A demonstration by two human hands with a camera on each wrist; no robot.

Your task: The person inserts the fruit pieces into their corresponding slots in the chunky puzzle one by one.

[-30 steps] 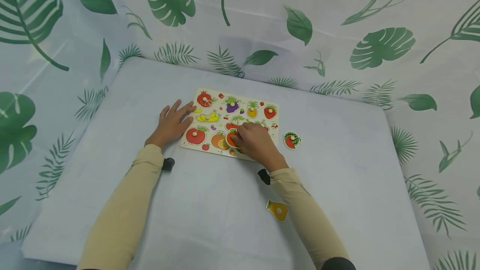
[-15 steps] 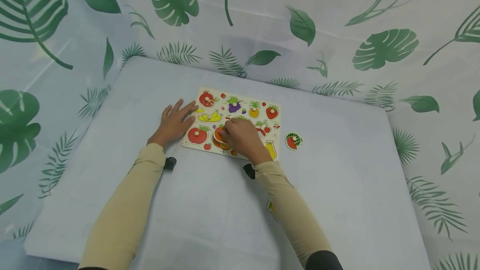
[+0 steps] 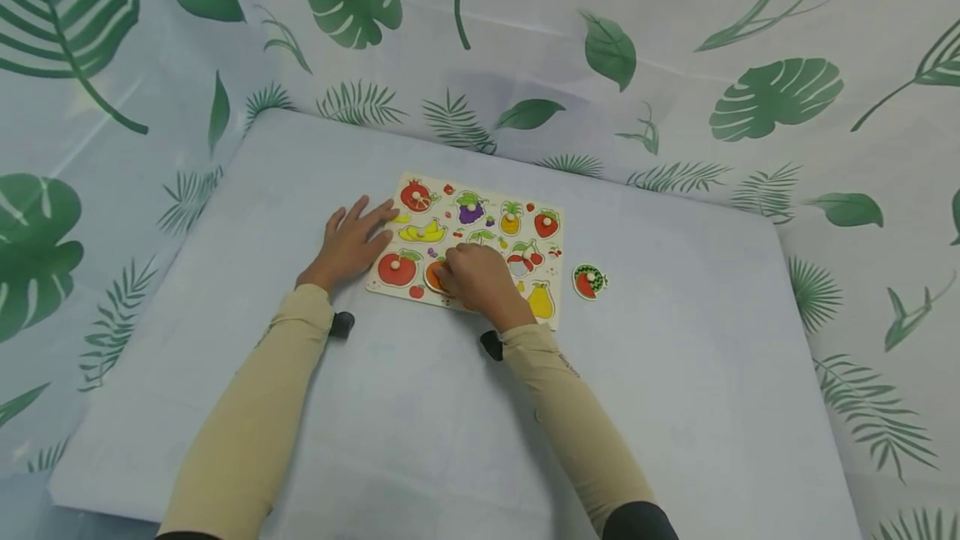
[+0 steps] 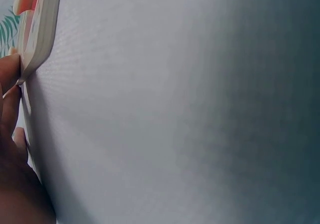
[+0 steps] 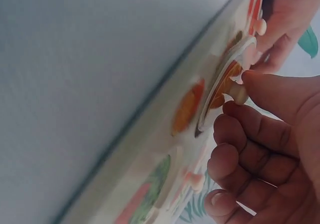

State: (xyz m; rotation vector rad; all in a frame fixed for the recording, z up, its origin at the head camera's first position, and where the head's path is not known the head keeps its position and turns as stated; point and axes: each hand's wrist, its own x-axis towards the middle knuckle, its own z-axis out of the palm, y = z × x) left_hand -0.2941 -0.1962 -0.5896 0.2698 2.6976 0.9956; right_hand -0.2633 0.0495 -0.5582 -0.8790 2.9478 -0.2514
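A fruit puzzle board [image 3: 558, 282] lies on the white-covered table, with several knobbed fruit pieces in it. My left hand [image 3: 348, 244] rests at its left edge, fingers extended and spread, fingertips on the board's border. My right hand [image 3: 480, 277] is over the board's lower middle. Its thumb and index finger pinch the wooden knob [image 5: 236, 92] of a round orange piece [image 5: 220, 91], just right of the red apple piece [image 3: 397, 268]. The orange piece lies over the board's orange picture; its rim looks raised in the right wrist view. The hand hides part of the board.
A watermelon piece [image 3: 589, 282] lies loose on the table, right of the board. Only a sliver of another loose piece [image 3: 537, 416] shows beside the right sleeve [image 3: 573, 415]. A leaf-print cloth [image 3: 465, 65] hangs behind the table.
My right hand has moved left with the orange piece, from the board's middle to beside the apple. The right forearm now covers nearly all of the loose yellow piece. My left hand stays put.
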